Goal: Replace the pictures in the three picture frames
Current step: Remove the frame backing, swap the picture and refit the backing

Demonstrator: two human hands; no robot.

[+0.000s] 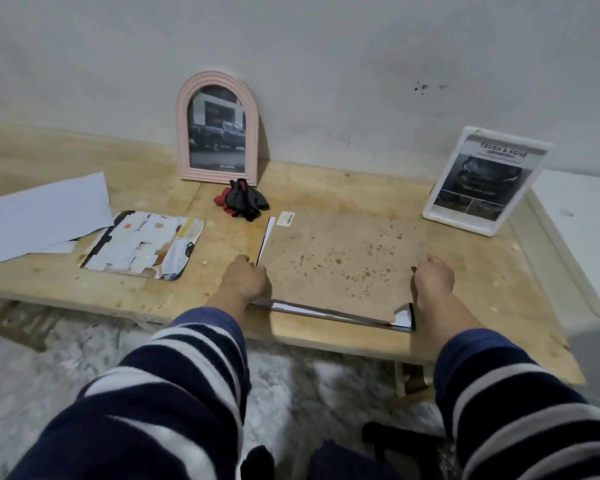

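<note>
My left hand (246, 279) grips the left edge and my right hand (432, 277) pinches the right edge of the big frame (340, 265) lying face-down near the table's (465, 327) front edge, so I should press the backing board down evenly, keeping the white sheet from creeping out.

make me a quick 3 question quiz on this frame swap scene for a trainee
1. True or false: the pink arched frame lies flat on the table.
2. Which frame is face down under the hands? A) pink arched frame B) white frame C) large frame
3. What lies just in front of the pink arched frame?

Key
1. False; it stands against the wall.
2. C; the left hand and right hand sit at its side edges.
3. The red and black gloves.
</note>
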